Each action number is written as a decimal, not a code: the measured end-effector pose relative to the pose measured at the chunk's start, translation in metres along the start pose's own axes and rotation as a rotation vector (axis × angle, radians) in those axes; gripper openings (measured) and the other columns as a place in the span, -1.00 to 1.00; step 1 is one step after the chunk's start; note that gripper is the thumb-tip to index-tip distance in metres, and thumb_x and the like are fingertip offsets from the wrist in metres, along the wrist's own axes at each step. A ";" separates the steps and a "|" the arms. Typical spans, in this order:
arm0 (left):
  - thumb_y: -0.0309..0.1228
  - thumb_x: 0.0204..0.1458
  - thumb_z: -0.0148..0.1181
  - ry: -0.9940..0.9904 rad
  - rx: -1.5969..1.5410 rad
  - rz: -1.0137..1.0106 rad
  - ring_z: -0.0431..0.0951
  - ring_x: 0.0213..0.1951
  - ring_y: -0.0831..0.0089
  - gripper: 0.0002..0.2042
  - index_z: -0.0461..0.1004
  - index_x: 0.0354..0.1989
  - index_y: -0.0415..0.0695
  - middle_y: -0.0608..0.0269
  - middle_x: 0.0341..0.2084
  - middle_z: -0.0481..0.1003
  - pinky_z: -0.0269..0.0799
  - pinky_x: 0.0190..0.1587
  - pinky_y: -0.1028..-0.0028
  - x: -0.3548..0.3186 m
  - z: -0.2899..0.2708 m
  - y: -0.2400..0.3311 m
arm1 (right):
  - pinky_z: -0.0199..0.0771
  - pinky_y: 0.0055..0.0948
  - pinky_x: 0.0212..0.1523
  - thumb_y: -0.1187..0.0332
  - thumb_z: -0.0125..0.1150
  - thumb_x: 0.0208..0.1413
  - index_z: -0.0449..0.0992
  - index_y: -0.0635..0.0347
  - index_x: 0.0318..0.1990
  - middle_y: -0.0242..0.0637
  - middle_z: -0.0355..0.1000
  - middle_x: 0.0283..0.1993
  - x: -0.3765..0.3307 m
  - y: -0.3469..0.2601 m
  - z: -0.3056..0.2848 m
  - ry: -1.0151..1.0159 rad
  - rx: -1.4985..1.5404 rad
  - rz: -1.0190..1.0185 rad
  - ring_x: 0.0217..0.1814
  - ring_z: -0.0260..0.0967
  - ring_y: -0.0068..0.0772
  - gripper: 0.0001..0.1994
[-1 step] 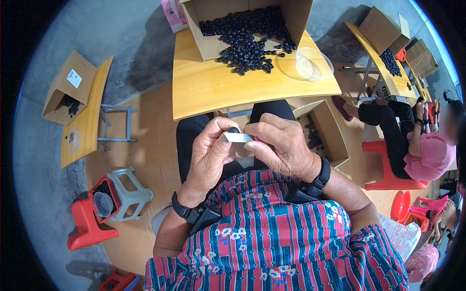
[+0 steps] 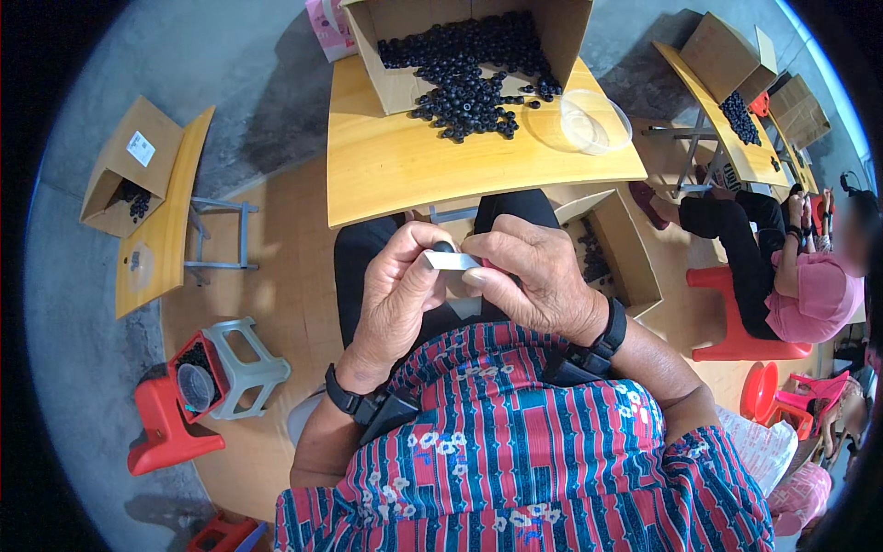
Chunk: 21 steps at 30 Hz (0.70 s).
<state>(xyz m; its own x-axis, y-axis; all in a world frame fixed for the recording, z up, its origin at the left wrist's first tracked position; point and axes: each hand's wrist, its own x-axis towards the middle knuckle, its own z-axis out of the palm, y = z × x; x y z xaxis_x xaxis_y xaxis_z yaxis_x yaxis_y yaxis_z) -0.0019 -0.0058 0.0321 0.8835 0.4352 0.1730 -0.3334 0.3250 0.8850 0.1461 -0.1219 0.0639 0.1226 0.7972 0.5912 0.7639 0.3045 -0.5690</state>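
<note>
My left hand (image 2: pixel 397 290) and my right hand (image 2: pixel 529 276) meet in front of my chest, above my lap. Together they pinch a small flat grey metal piece (image 2: pixel 451 261) between thumbs and fingertips. A small black round part (image 2: pixel 444 247) sits at its top edge, against my left fingers. Both wrists wear black straps. Ahead of my knees a yellow wooden table (image 2: pixel 405 175) bears an open cardboard box (image 2: pixel 391 87), with a heap of small black round parts (image 2: pixel 469 97) spilling from it, and a clear plastic dish (image 2: pixel 596 121).
An open cardboard box (image 2: pixel 635 267) with black parts stands on the floor by my right knee. To the left are a yellow table (image 2: pixel 161 244) with a box (image 2: pixel 124 161), a grey stool (image 2: pixel 244 363) and a red stool (image 2: pixel 166 428). A person in pink (image 2: pixel 809 290) sits at the right.
</note>
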 end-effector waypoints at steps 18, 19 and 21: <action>-0.20 0.23 0.01 0.015 -0.168 -0.057 0.13 -0.55 0.80 -0.76 0.34 -0.19 -0.14 0.53 -0.53 0.21 0.07 -0.54 0.75 0.001 0.004 -0.001 | 0.30 -0.35 -0.53 0.25 0.16 0.10 0.50 0.27 -0.26 -0.25 0.29 -0.53 -0.001 0.002 0.003 -0.006 0.005 0.027 -0.54 0.33 -0.27 -0.77; -0.20 0.23 0.01 0.015 -0.169 -0.057 0.13 -0.55 0.80 -0.76 0.34 -0.19 -0.14 0.53 -0.53 0.21 0.07 -0.54 0.75 0.002 0.004 -0.001 | 0.30 -0.35 -0.53 0.26 0.16 0.11 0.50 0.27 -0.26 -0.25 0.28 -0.53 -0.001 0.002 0.003 -0.006 0.009 0.035 -0.54 0.33 -0.28 -0.77; -0.20 0.23 0.01 0.013 -0.147 -0.026 0.12 -0.55 0.79 -0.76 0.34 -0.19 -0.13 0.52 -0.53 0.21 0.06 -0.54 0.75 0.003 0.005 -0.001 | 0.32 -0.36 -0.50 0.27 0.16 0.11 0.50 0.28 -0.27 -0.23 0.30 -0.52 0.000 0.001 0.002 -0.024 0.011 0.066 -0.51 0.34 -0.26 -0.78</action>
<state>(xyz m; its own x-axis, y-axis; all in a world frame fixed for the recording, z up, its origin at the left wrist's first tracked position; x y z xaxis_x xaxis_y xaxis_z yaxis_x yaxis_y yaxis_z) 0.0027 -0.0087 0.0337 0.8886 0.4356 0.1441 -0.3555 0.4552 0.8164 0.1454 -0.1211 0.0623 0.1569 0.8279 0.5385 0.7475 0.2569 -0.6126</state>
